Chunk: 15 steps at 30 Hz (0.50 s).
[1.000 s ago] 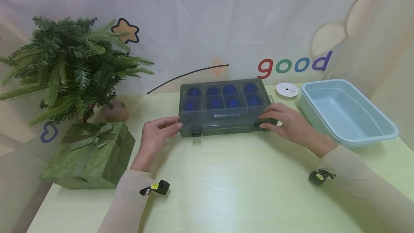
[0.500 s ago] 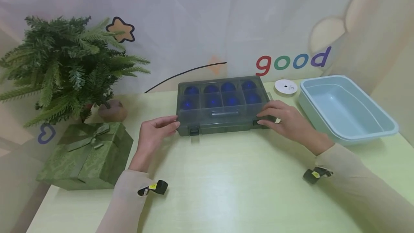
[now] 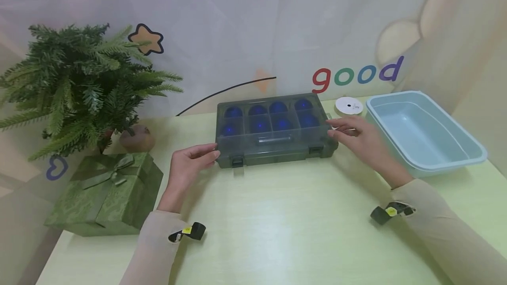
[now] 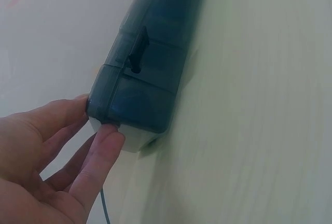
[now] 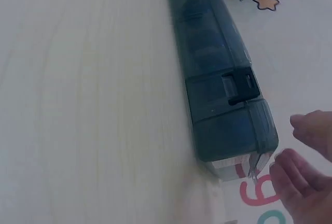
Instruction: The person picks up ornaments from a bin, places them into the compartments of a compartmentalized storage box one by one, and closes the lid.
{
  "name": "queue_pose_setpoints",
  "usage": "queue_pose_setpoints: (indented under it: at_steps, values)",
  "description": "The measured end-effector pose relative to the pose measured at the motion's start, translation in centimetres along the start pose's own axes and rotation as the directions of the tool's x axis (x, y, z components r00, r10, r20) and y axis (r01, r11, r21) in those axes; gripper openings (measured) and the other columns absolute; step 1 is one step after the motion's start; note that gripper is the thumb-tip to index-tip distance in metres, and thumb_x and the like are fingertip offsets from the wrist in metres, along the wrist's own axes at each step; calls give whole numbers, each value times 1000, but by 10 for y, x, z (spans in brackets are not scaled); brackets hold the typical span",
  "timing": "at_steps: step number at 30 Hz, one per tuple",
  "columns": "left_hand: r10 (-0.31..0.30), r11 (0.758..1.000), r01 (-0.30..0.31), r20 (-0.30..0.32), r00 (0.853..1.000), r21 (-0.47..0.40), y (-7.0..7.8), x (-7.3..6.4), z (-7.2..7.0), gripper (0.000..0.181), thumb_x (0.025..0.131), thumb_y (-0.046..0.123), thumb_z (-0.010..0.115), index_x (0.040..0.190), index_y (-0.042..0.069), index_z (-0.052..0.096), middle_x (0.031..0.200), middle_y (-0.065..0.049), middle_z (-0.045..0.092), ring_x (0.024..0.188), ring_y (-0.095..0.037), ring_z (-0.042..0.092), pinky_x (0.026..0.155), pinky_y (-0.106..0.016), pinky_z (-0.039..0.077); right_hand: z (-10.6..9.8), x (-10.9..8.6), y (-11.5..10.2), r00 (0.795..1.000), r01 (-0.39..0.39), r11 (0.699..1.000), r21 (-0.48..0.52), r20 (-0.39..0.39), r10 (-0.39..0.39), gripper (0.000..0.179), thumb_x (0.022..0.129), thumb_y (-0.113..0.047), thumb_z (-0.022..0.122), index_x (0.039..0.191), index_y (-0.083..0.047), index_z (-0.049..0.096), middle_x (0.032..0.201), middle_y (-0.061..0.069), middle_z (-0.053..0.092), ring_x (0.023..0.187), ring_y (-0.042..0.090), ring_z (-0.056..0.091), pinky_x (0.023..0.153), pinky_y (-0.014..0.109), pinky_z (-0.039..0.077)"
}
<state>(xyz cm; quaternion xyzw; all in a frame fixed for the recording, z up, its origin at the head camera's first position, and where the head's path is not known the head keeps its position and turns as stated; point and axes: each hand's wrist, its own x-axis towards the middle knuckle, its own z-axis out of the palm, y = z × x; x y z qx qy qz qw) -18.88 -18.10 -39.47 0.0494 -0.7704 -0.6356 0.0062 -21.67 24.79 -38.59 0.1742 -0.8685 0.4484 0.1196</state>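
A dark, see-through compartment case (image 3: 275,142) with several blue round things inside lies on the table, its lid down. Along its front are a left latch (image 3: 237,161) and a right latch (image 3: 315,149); the right latch (image 5: 243,85) spans the lid seam in the right wrist view. My left hand (image 3: 189,166) touches the case's left front corner, thumb and fingertips lightly against it. Beside the right end is my right hand (image 3: 358,140), its loosely bent fingers (image 5: 290,169) just off the case in the right wrist view and holding nothing.
A pale blue basin (image 3: 428,162) stands at the right. Behind my right hand lies a white ribbon spool (image 3: 348,106). On the left are a green gift box (image 3: 107,197) with a bow and a small artificial fir tree (image 3: 87,82). A printed cloth (image 3: 222,34) hangs behind.
My right hand has let go of the right latch and drawn back to the right, leaving the latch in plain sight. The left hand keeps its place at the corner.
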Motion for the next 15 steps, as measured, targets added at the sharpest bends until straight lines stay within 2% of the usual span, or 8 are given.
queue_pose_setpoints:
  at_steps: [3,6,11,15]
  values:
    - [1,1000,-1,0,1000,-3,0,0,-1,32,96,15,82,125,2,78,126,-15,75,94,-15,77,87,-28,62,-5,-2,2,989,-147,989,5,23,146,40,104,-24,73,138,-4,70,131,18,70,111,19,67,87,11,51]
    - [-1,1000,1,1,1000,-1,0,-1,-1,32,96,16,82,125,2,78,126,-15,74,95,-14,77,88,-28,62,-8,-5,5,967,-246,969,13,71,245,47,106,-34,70,145,-8,65,137,16,68,118,26,67,90,16,51]
    - [0,1000,0,5,1000,18,-1,-1,-2,31,97,18,82,124,4,79,125,-13,75,96,-14,77,89,-28,61,-8,-7,7,931,-352,930,103,142,336,53,105,-37,71,149,-8,62,140,18,67,105,7,72,92,17,54]
    - [27,999,-28,20,999,45,-2,0,-3,30,97,19,81,123,4,79,123,-11,76,97,-16,76,89,-28,61,-6,-7,11,918,-381,916,123,172,358,56,105,-37,71,152,-8,59,142,19,65,100,-1,69,92,18,53]
